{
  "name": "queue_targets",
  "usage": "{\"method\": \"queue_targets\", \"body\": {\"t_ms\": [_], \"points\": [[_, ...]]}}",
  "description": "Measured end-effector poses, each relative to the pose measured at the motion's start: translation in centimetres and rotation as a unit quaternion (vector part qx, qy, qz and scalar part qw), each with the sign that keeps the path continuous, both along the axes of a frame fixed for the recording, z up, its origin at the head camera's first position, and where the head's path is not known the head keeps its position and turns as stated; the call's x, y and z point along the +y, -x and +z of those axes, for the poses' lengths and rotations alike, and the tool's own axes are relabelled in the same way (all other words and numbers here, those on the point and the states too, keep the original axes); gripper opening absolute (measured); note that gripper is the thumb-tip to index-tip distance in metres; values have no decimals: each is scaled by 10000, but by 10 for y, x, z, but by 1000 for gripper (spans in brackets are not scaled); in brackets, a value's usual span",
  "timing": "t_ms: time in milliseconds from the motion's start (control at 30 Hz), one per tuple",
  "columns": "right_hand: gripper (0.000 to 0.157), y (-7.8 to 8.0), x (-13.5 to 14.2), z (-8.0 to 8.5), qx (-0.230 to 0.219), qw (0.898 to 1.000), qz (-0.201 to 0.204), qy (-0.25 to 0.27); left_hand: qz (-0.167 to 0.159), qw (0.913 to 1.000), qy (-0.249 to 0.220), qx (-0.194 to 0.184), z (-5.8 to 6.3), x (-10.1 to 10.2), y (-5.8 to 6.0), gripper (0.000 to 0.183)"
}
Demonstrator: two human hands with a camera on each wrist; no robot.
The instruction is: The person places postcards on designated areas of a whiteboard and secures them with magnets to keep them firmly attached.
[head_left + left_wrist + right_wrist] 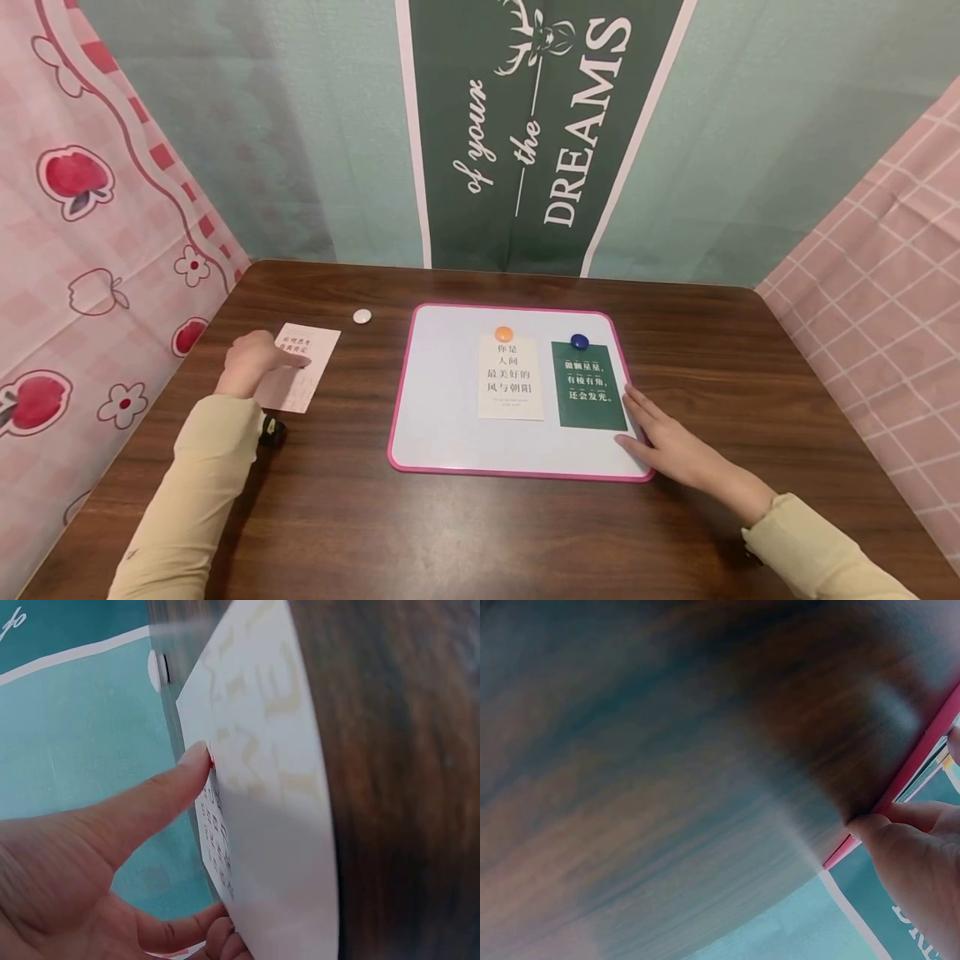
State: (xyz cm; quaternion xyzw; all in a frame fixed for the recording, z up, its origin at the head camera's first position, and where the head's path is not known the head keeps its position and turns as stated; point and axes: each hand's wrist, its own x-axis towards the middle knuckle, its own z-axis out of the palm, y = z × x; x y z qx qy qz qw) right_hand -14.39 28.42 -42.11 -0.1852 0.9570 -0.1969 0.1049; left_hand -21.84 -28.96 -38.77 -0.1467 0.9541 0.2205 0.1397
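At the table's left side my left hand (253, 360) holds a pale card (321, 354) with red and small dark print, the thumb (180, 774) lying on the card's face and the other fingers curled at its edge. In the left wrist view the pale card (281, 825) fills the middle. My right hand (666, 437) rests with extended fingers on the right edge of a pink-framed whiteboard (438, 392). Close to those fingers lies a green card (588, 412) under a dark blue round magnet (579, 342). A cream card (512, 408) sits left of it under an orange magnet (503, 334).
A white round magnet (362, 317) lies on the brown wooden table (480, 533), between the pale card and the whiteboard. Behind the table hangs a green curtain (330, 150) with lettering. Pink patterned cloth (112, 250) borders the left side, and checked pink cloth (892, 275) the right.
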Motion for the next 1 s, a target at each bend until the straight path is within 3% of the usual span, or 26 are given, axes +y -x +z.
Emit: {"method": "queue_targets", "body": {"t_ms": [200, 367, 633, 833, 1000], "points": [[79, 0, 0, 0, 17, 10000, 10, -7, -95, 9999, -76, 29, 3, -4, 2, 53], [80, 0, 0, 1, -12, 10000, -3, -13, 20, 9999, -128, 56, 6, -8, 2, 44], [79, 0, 0, 1, 30, 10000, 30, 3, 183, 9998, -36, 55, 13, -12, 4, 48], [79, 0, -1, 1, 20, 10000, 15, -17, 57, 9992, -49, 386, 18, -12, 5, 30], [80, 0, -1, 2, 1, 10000, -2, -24, -45, 9987, -242, 442, 22, -12, 9, 28]]}}
